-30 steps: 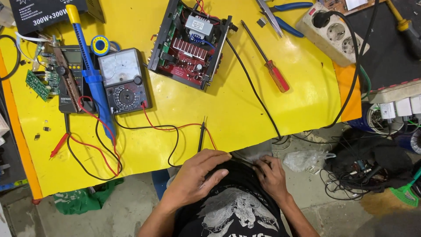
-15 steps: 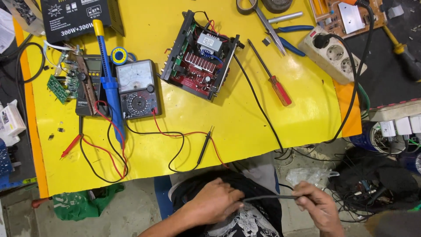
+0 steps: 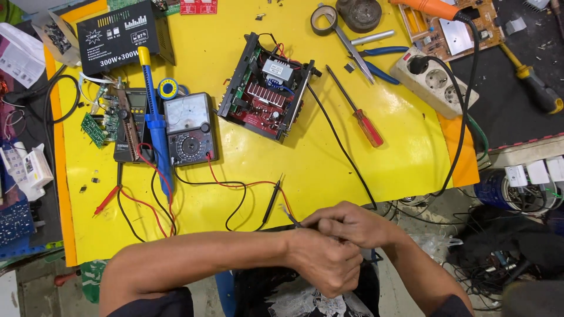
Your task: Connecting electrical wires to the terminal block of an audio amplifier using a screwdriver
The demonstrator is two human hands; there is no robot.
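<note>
- The counter [image 3: 329, 170] is covered in bright yellow sheet with an orange strip along its left and right edges; bare concrete floor shows below its near edge.
- The left hand [image 3: 326, 261] and right hand [image 3: 352, 226] meet just off the near edge, both clenched together around a thin black wire [image 3: 292, 218] whose bared tip pokes out toward the counter. Which hand actually grips it, I cannot tell.
- A black test probe [image 3: 272, 199] lies on the yellow just beyond the hands, its red and black leads looping back to an analog multimeter [image 3: 189, 130].
- A blue-handled soldering iron [image 3: 155, 126] lies beside the meter, over a second, dark meter.
- An open amplifier board [image 3: 265, 97] sits mid-counter, and a red-handled screwdriver [image 3: 359, 117] lies to its right.
- A white power strip [image 3: 435, 82] rests at the right edge, with a black cord running off the counter.
- The widest open yellow lies between the board and the near edge; tangled cables fill the floor to the right.
</note>
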